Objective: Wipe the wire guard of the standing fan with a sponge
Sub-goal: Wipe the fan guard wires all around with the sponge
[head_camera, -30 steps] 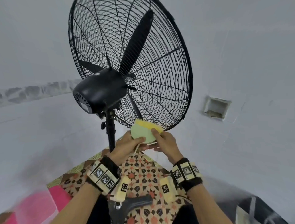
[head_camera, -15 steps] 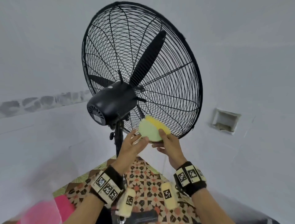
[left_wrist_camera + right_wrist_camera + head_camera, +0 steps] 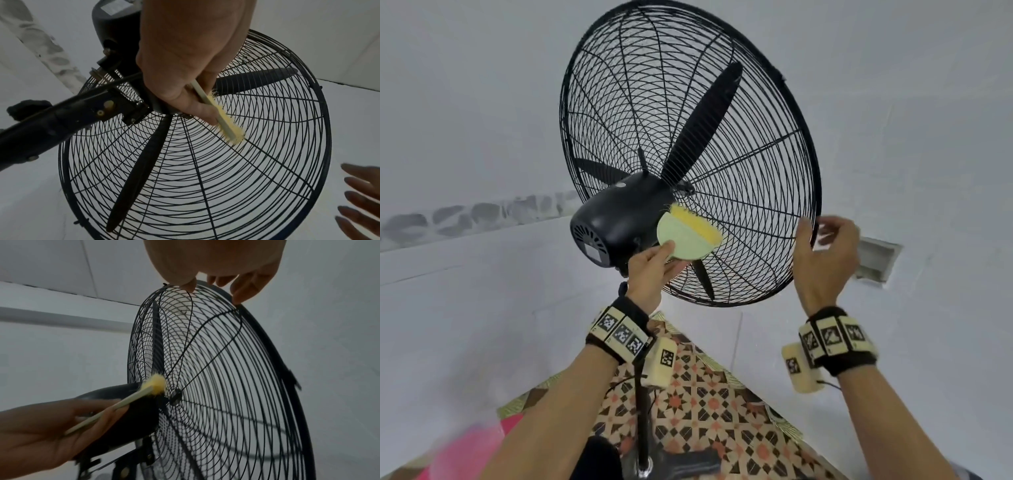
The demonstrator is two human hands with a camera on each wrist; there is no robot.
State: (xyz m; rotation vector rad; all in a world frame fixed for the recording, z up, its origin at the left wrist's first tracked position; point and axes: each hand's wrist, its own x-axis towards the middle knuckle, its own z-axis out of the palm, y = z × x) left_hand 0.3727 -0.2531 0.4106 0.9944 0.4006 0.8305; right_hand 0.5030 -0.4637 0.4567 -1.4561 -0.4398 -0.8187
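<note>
Against the back of the wire guard (image 3: 739,164), just right of the black motor housing (image 3: 616,222), sits the sponge (image 3: 688,236), a flat green pad with a fuzzy yellow face turned to the wires. The left hand (image 3: 650,270) pinches its lower edge between thumb and fingers; in the left wrist view the sponge (image 3: 224,121) shows edge-on, its yellow fuzz touching the wires near the hub. The right hand (image 3: 825,253) is well to the right of the sponge, at the guard's right rim, fingers loosely bent, with the thumb on the near side of the rim and the fingers on the far side. In the right wrist view its fingertips (image 3: 238,296) touch the rim band; whether they actually grip it I cannot tell. Black fan blades (image 3: 705,123) stand inside the guard. Below, the fan pole (image 3: 642,411) stands on a patterned floor (image 3: 705,411).
</note>
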